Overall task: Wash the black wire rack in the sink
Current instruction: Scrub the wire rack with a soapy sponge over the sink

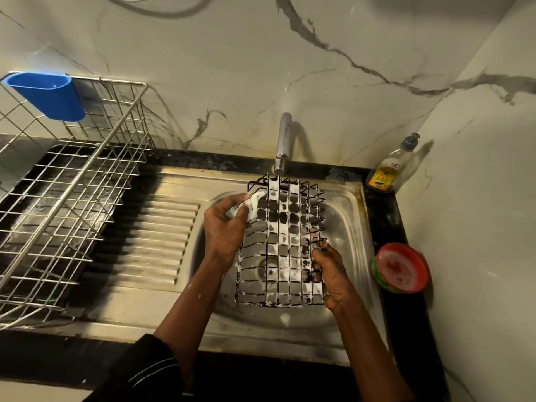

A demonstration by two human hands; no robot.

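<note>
Head view: right hand (pixel 330 271) grips black wire rack (pixel 280 227) below tap (pixel 282 140). Left hand (pixel 223 227) clutches sponge (pixel 249 204); we should scrub each wire.

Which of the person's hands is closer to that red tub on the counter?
The right hand. It grips the black wire rack at its right edge, just left of the red tub. The left hand, holding a sponge, is across the rack, farther away.

Soapy black wire rack (pixel 282 245), dull steel sink (pixel 352 227), glossy marble wall (pixel 232 82)
</note>
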